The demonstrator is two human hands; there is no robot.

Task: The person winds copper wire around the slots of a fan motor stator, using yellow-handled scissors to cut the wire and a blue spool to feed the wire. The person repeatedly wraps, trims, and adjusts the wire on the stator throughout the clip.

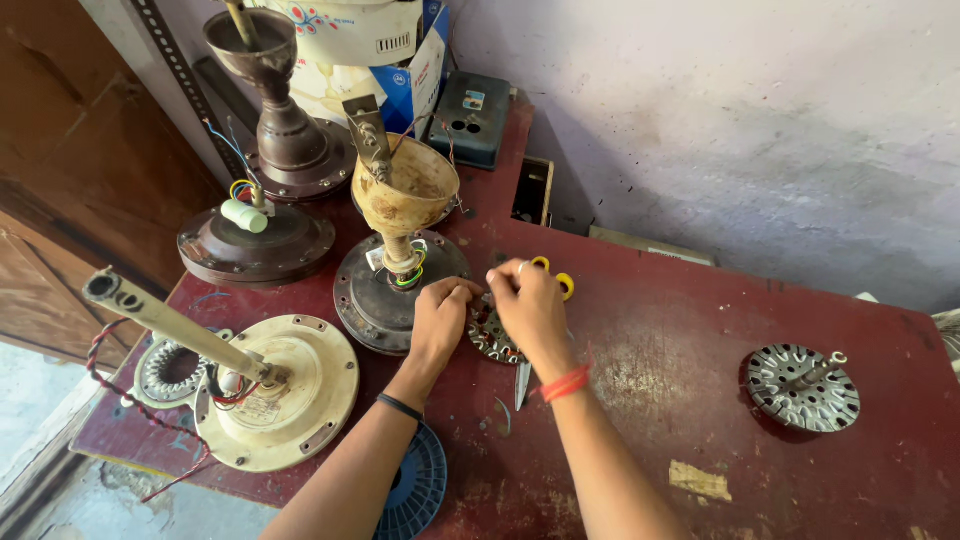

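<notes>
Both my hands meet over a small round fan stator point(490, 338) with copper windings, lying on the dark red table point(650, 340). My left hand point(440, 315) is closed at the stator's left rim, pinching something I cannot make out. My right hand point(528, 305) curls over the stator's top, fingers closed on it or on its wire. Yellow-handled scissors point(560, 283) lie under my right hand, with the blade tip point(522, 385) poking out below my wrist.
A cream fan motor with a down rod point(280, 390) sits front left. A dark motor with a beige canopy cup point(400, 260) stands just left of my hands. Two brown fan parts point(270, 200) are behind. A slotted rotor point(803, 385) lies at right, a blue spool point(415, 490) at the front edge.
</notes>
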